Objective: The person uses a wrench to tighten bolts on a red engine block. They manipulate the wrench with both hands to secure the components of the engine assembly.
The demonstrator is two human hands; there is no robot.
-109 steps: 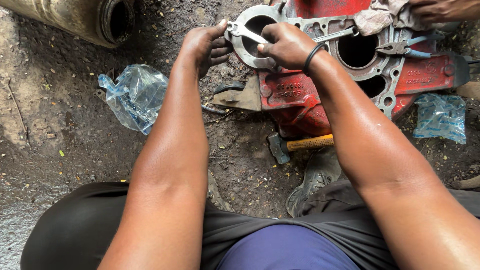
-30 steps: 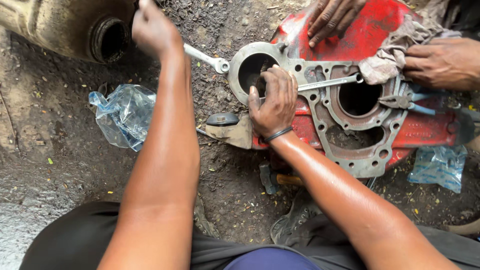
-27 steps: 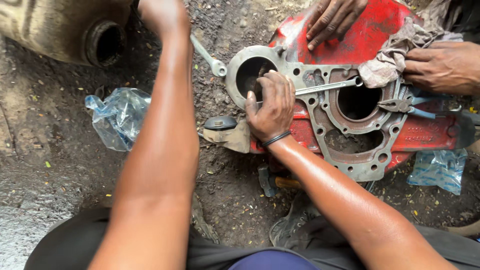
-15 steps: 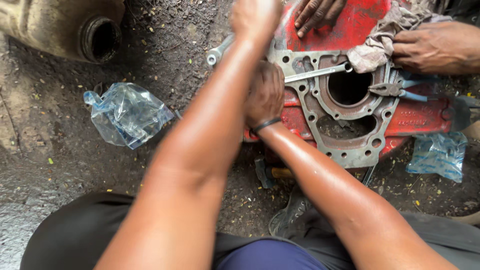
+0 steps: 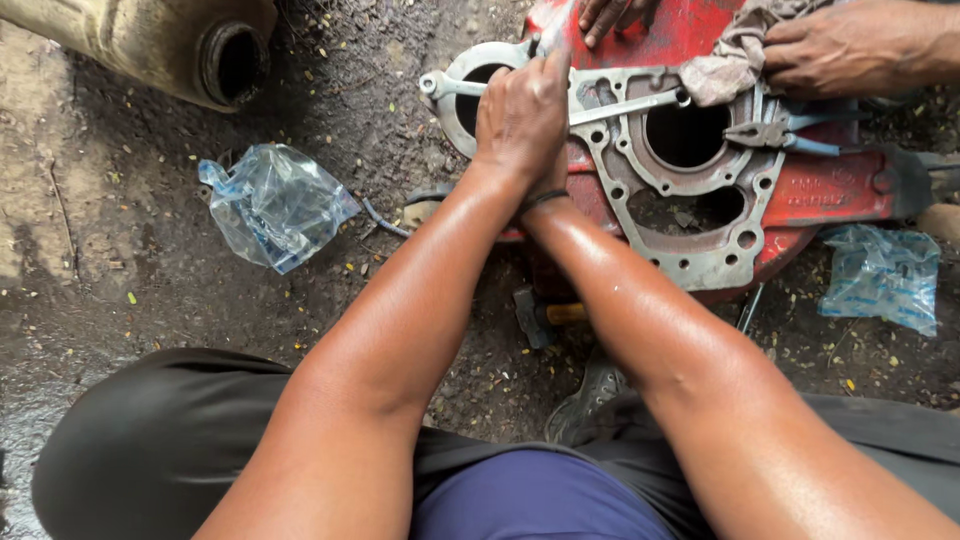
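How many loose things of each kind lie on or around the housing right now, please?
Wrenches: 2 (second)
Pliers: 1
Rag: 1
Hammer: 1
Plastic bags: 2 (second)
Total: 7

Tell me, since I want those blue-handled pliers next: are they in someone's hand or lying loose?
Lying loose. The pliers rest on the grey housing, no hand around them.

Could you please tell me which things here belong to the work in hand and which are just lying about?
In use: left hand, wrench, grey housing.
Lying about: pliers, plastic bag, hammer, pipe.
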